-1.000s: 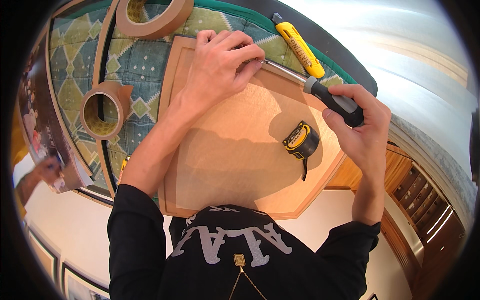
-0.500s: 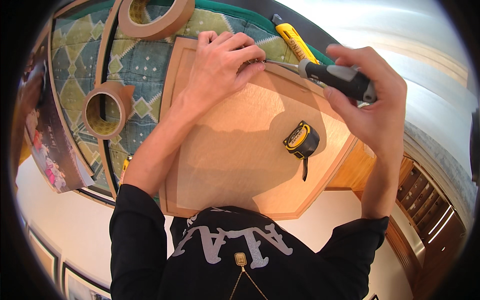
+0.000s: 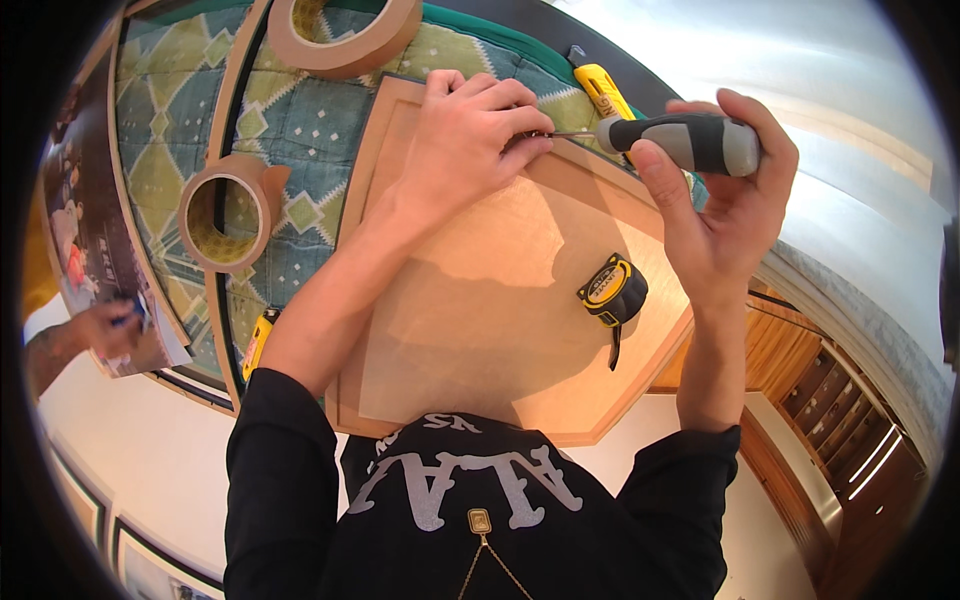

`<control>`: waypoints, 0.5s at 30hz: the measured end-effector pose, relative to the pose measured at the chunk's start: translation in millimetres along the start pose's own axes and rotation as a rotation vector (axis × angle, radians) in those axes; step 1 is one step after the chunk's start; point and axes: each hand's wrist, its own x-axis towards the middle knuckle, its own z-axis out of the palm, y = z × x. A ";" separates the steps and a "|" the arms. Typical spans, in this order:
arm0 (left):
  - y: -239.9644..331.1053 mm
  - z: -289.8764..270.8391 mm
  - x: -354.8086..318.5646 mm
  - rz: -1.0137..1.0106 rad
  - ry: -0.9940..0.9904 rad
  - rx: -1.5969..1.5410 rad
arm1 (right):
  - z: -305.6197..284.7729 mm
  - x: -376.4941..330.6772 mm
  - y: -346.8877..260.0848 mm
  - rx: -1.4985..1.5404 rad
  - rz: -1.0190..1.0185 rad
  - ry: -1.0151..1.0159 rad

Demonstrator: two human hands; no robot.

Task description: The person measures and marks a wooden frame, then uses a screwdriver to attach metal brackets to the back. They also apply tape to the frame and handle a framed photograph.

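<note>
A screwdriver with a grey and black handle (image 3: 685,143) is gripped in my right hand (image 3: 735,215), its thin shaft pointing left. The tip reaches the fingertips of my left hand (image 3: 480,135), which are pinched at the far edge of a wooden frame with a pale board (image 3: 440,340). A small dark thing shows between those fingers, mostly hidden. On the board's right part lies a black and yellow tape measure (image 3: 613,290). Just beyond the frame, near the screwdriver, rests a yellow utility knife (image 3: 603,92).
Two rolls of brown tape (image 3: 350,55) lie on a green patterned quilt (image 3: 290,120) and a long thin frame (image 3: 228,110). Another yellow knife (image 3: 260,342) sits left of my forearm. At far left, another person's hand (image 3: 112,328) is over a printed picture sheet (image 3: 90,240).
My right hand and the screwdriver handle have turned slightly, with the shaft still at my left fingertips. The other person's hand has moved down over the printed sheet. The view has shifted a little.
</note>
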 end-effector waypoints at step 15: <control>0.1 -0.1 -2.0 0.032 0.016 0.003 | 18.7 -3.4 16.0 -0.077 -0.229 0.134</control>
